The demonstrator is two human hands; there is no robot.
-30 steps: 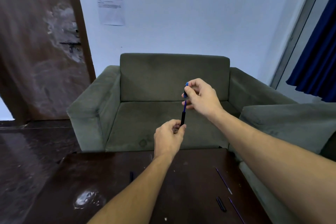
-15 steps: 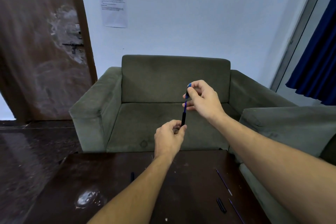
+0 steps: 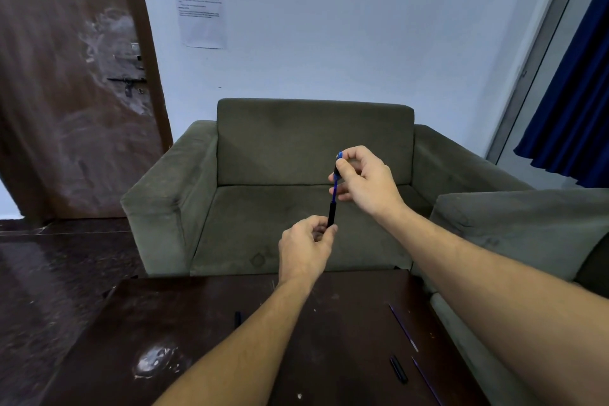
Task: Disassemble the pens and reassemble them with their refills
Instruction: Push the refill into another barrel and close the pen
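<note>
A blue pen (image 3: 333, 195) with a black grip section stands nearly upright in the air above the table's far edge. My left hand (image 3: 306, 245) pinches its black lower end. My right hand (image 3: 364, 180) pinches its blue upper end between thumb and fingers. On the dark table (image 3: 184, 339) lie a thin refill (image 3: 402, 326), a second refill (image 3: 426, 381) near the right front, a short black pen part (image 3: 398, 369) between them, and another small dark part (image 3: 238, 318) left of my left forearm.
A green armchair (image 3: 313, 181) stands just beyond the table. Another green sofa (image 3: 527, 224) sits to the right. A brown door (image 3: 66, 82) is at the left, a blue curtain (image 3: 573, 102) at the right. A white smear (image 3: 153, 361) marks the table's left.
Both hands have kept hold of the pen in nearly the same place. The camera view has tilted down slightly.
</note>
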